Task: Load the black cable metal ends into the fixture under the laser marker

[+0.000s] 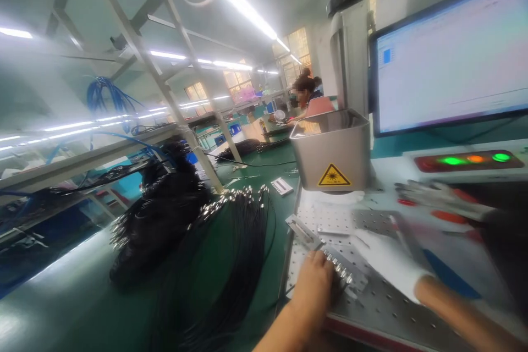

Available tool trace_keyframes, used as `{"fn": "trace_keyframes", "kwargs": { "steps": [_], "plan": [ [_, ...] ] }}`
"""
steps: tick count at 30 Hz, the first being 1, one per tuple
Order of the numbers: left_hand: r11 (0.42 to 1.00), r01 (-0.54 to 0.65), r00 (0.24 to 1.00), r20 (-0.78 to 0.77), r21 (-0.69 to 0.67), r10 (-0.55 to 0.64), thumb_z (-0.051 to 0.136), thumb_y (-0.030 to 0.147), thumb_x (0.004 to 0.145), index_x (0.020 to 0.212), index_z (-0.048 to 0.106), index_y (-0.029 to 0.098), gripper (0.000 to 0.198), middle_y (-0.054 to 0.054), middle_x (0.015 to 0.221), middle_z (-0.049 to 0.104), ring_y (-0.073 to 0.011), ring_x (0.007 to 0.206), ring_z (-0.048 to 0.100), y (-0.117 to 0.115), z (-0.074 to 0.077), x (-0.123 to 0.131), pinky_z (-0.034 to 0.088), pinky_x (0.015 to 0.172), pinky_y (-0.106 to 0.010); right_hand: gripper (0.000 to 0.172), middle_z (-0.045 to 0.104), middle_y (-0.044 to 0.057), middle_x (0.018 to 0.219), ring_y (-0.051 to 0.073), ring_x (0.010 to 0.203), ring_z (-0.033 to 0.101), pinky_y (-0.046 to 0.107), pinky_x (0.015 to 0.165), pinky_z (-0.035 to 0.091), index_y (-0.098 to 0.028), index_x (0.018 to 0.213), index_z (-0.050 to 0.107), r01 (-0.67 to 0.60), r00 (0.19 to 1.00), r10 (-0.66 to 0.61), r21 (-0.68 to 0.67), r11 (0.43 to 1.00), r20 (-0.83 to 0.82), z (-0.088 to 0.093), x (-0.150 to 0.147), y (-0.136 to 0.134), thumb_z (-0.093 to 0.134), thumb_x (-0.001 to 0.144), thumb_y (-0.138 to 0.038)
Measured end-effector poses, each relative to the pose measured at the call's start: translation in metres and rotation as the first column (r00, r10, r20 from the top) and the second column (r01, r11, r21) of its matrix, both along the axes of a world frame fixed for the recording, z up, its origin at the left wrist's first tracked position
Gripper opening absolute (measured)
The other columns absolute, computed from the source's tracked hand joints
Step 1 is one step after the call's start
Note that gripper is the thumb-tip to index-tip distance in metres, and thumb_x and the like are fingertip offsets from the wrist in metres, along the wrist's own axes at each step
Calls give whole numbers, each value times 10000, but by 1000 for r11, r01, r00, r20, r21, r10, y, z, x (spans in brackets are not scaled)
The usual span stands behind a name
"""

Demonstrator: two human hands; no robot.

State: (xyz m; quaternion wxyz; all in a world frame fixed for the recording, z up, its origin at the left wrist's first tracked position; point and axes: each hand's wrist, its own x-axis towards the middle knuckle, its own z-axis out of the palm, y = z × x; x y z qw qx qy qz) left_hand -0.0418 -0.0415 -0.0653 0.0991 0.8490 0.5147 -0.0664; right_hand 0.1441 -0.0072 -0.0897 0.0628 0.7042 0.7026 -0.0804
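Observation:
My left hand (315, 280) is bare and rests on a metal fixture (330, 258) holding a row of small silver connectors, on the perforated metal plate (371, 302). Fingers curl over the connectors' end. My right hand (388, 261) wears a white glove and lies flat on the plate just right of the fixture, close to the connectors. The picture is blurred, so I cannot tell whether the gloved fingers pinch anything. A grey laser hood (332, 148) with a yellow warning sign stands behind the plate.
Bundles of black cables with silver ends (198, 220) lie on the green bench at left. A monitor (449, 55) and a panel with green and orange lights (470, 160) sit at right. A gloved hand or glove (437, 195) is blurred near the panel. A person (309, 96) sits far back.

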Motion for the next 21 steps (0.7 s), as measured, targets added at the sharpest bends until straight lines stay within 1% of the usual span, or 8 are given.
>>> {"fn": "trace_keyframes", "kwargs": {
  "steps": [2, 5, 8, 12, 14, 17, 19, 21],
  "plan": [
    [997, -53, 994, 95, 49, 48, 498, 158, 928, 1137, 655, 75, 275, -133, 1193, 580, -259, 1165, 480, 6, -3, -8, 409, 1063, -375, 755, 453, -85, 1125, -263, 802, 116, -127, 782, 82, -272, 1303, 493, 11, 1000, -9, 71, 997, -22, -6, 1, -15, -121, 917, -481],
    [978, -156, 974, 185, 142, 129, 407, 65, 912, 1145, 660, 113, 347, -95, 1232, 571, -235, 1174, 464, 19, -7, -23, 371, 1093, -363, 906, 480, 9, 973, -288, 983, 235, -235, 978, 176, -126, 1280, 532, 8, 999, -19, 288, 958, 33, -21, -4, -29, -172, 898, -551],
    [958, -226, 962, 193, 177, 192, 399, 93, 923, 1138, 663, 135, 342, -81, 1223, 566, -235, 1139, 465, 34, -5, -35, 375, 1071, -377, 929, 471, 27, 911, -281, 1091, 255, -242, 1082, 200, -122, 1249, 552, -15, 998, -7, 373, 928, 59, -36, -12, -39, -164, 887, -591],
    [923, -307, 949, 142, 233, 280, 382, 115, 950, 1146, 628, 99, 316, -103, 1190, 545, -240, 1127, 454, 56, 6, -44, 379, 1055, -380, 839, 474, 17, 969, -266, 1149, 222, -231, 1068, 189, -171, 1206, 594, -21, 999, -4, 499, 866, 49, -47, -23, -58, -69, 898, -583],
    [909, -347, 937, 137, 231, 322, 365, 148, 980, 1248, 587, 88, 353, -113, 1257, 527, -245, 1189, 440, 68, 9, -46, 358, 1083, -373, 650, 469, -45, 1057, -260, 1145, 182, -206, 1009, 154, -279, 1149, 616, -19, 1000, 16, 611, 792, 11, -49, -27, -68, 72, 901, -535],
    [912, -372, 927, 116, 174, 357, 391, 194, 991, 1354, 516, 51, 410, -155, 1304, 523, -282, 1249, 438, 87, 8, -48, 355, 1088, -392, 247, 403, -245, 1094, -238, 1100, 122, -84, 952, 106, -508, 933, 580, -22, 997, 68, 797, 603, -23, -52, -31, -76, 380, 799, -447],
    [919, -370, 928, 106, 138, 358, 391, 194, 990, 1327, 531, 29, 401, -179, 1263, 552, -298, 1224, 472, 98, 5, -48, 366, 1073, -413, 180, 349, -322, 1088, -230, 1107, 115, -42, 975, 97, -548, 850, 556, -37, 998, 63, 855, 517, 5, -56, -32, -75, 480, 722, -446],
    [921, -371, 926, 127, 117, 356, 381, 189, 991, 1271, 566, 16, 377, -186, 1221, 577, -295, 1193, 504, 104, 5, -47, 358, 1080, -423, 212, 314, -328, 1152, -230, 1162, 134, -52, 1023, 106, -503, 886, 585, -29, 1000, 11, 865, 501, 28, -64, -33, -72, 420, 754, -519]
  ]
}}
